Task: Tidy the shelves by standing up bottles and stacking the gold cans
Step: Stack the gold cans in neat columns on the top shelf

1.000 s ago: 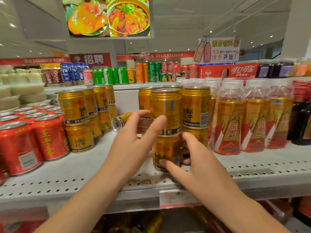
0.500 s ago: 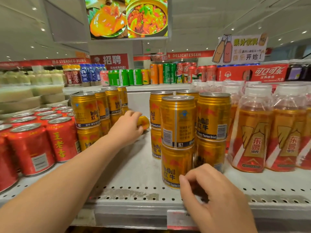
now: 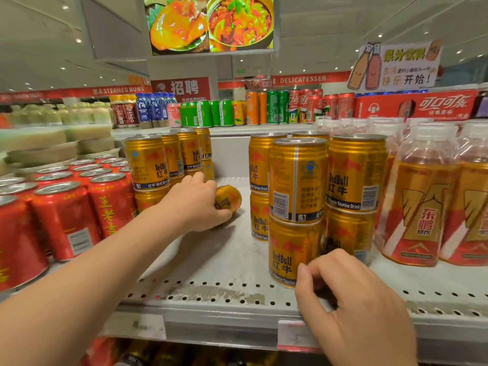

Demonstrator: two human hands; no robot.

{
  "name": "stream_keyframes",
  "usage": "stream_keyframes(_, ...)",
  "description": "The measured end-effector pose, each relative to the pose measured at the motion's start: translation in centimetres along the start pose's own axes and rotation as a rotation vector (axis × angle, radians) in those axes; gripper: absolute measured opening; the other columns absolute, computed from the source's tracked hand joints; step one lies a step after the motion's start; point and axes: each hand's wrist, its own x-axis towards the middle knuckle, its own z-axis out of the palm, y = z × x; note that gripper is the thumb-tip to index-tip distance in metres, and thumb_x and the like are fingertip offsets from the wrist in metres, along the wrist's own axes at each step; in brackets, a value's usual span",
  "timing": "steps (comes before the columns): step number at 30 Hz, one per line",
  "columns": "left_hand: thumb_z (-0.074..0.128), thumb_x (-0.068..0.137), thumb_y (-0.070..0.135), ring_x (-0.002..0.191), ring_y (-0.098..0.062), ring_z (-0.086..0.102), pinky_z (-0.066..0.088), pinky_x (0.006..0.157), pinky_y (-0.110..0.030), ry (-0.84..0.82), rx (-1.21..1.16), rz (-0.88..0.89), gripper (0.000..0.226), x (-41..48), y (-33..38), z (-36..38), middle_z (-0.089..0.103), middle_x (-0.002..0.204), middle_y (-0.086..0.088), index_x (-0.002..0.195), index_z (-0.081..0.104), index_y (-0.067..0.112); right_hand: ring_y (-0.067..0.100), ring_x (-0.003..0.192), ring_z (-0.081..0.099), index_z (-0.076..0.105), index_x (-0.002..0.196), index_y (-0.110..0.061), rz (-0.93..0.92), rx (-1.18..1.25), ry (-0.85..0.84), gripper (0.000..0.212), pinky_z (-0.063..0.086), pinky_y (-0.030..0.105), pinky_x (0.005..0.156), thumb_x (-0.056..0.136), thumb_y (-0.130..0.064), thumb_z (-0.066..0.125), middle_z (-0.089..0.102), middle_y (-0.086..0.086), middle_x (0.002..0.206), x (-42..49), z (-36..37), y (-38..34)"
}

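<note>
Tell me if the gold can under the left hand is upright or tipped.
Tipped: the gold can lies on its side on the shelf, left hand gripping it.

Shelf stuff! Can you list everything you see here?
standing gold cans: many, gold, two-high stacks mid-shelf
fallen gold can: one, gold, lying between the stacks
red cans: many, red, left
bottles: several, orange drink, upright, right
back-shelf cans: many, green, orange, red, behind
shelf: one, grey, perforated
left hand: one, gripping fallen gold can
right hand: one, fingers curled beside front stack's base
</note>
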Motion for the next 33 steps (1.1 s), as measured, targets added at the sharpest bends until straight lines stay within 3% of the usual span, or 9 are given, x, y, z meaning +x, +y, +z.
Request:
stream_keyframes(2,0.042,0.077,0.091,0.097,-0.024,0.051,0.05,0.079,-0.037,0.005,0.038,-0.059,0.085,-0.4,0.7,-0.5,0.053,0.108,-0.005,0.121,0.059,0.02,0.007,0.062,0.05,0.053,0.069,-0.033,-0.008,0.001,-0.018,0.026,0.03,0.005,0.057,0.092,-0.043,0.047,0.05,-0.014,0.068,0.0,-0.1,0.0)
stream_keyframes(5,0.048,0.076,0.088,0.098,-0.024,0.055,0.053,0.078,-0.036,-0.032,-0.03,-0.117,0.082,-0.7,1.4,-0.6,0.057,0.11,-0.006,0.118,0.059,0.018,0.006,0.064,0.051,0.055,0.071,-0.034,-0.033,0.031,-0.045,0.024,0.035,0.006,0.055,0.095,-0.04,0.051,0.052,-0.017,0.071,-0.1,-0.2,0.2)
stream_keyframes(9,0.065,0.078,0.068,0.071,-0.012,0.063,0.05,0.056,-0.026,-0.03,-0.571,-0.181,0.054,-1.7,0.6,0.2,0.068,0.08,0.003,0.093,0.069,0.017,0.006,0.066,0.052,0.06,0.072,-0.032,-0.061,0.023,-0.091,0.021,0.031,0.007,0.057,0.092,-0.037,0.056,0.053,-0.017,0.075,-0.5,-0.3,0.4)
stream_keyframes(13,0.07,0.079,0.066,0.087,-0.002,0.064,0.048,0.061,-0.02,0.131,-0.937,-0.241,0.068,-3.8,0.5,1.4,0.063,0.102,0.018,0.132,0.054,0.027,0.005,0.066,0.05,0.061,0.072,-0.03,-0.09,0.03,-0.083,0.02,0.027,0.005,0.059,0.092,-0.029,0.061,0.054,-0.015,0.074,-0.6,-0.5,0.5)
stream_keyframes(17,0.078,0.081,0.049,0.078,0.007,0.063,0.049,0.06,-0.017,0.254,-0.998,-0.24,0.058,-4.7,0.8,2.3,0.062,0.095,0.024,0.127,0.046,0.034,0.006,0.065,0.053,0.064,0.072,-0.029,-0.121,0.068,-0.109,0.013,0.026,0.004,0.061,0.081,-0.036,0.059,0.059,-0.014,0.073,-0.5,-0.8,0.5)
stream_keyframes(23,0.078,0.083,0.044,0.088,0.003,0.061,0.049,0.066,-0.022,0.285,-0.964,-0.275,0.054,-5.5,0.8,2.8,0.059,0.101,0.021,0.123,0.045,0.028,0.005,0.071,0.056,0.066,0.082,-0.03,-0.125,0.143,-0.136,0.011,0.034,0.005,0.062,0.084,-0.035,0.058,0.059,-0.015,0.08,-0.9,-1.1,1.0)
stream_keyframes(27,0.078,0.084,0.044,0.087,0.003,0.06,0.048,0.064,-0.022,0.3,-0.929,-0.3,0.05,-6.0,0.4,2.9,0.06,0.098,0.022,0.12,0.046,0.029,0.002,0.084,0.058,0.052,0.1,-0.039,-0.004,0.299,-0.126,0.014,0.047,0.01,0.06,0.089,-0.047,0.048,0.053,-0.021,0.091,-0.9,-1.5,1.1)
stream_keyframes(29,0.076,0.084,0.047,0.094,-0.007,0.063,0.054,0.072,-0.029,0.309,-0.849,-0.302,0.051,-6.0,0.3,2.7,0.062,0.104,0.014,0.123,0.05,0.028,-0.001,0.09,0.057,0.048,0.105,-0.041,0.013,0.305,-0.135,0.02,0.045,0.009,0.059,0.088,-0.051,0.045,0.052,-0.022,0.093,-0.9,-1.5,0.9)
stream_keyframes(33,0.069,0.087,0.056,0.1,-0.02,0.063,0.058,0.087,-0.044,0.286,-0.635,-0.326,0.06,-4.9,0.4,2.4,0.063,0.118,0.001,0.133,0.051,0.024,-0.004,0.082,0.059,0.053,0.104,-0.038,0.012,0.269,-0.178,0.028,0.045,0.009,0.06,0.083,-0.031,0.071,0.053,-0.022,0.09,-1.0,-1.6,0.7)
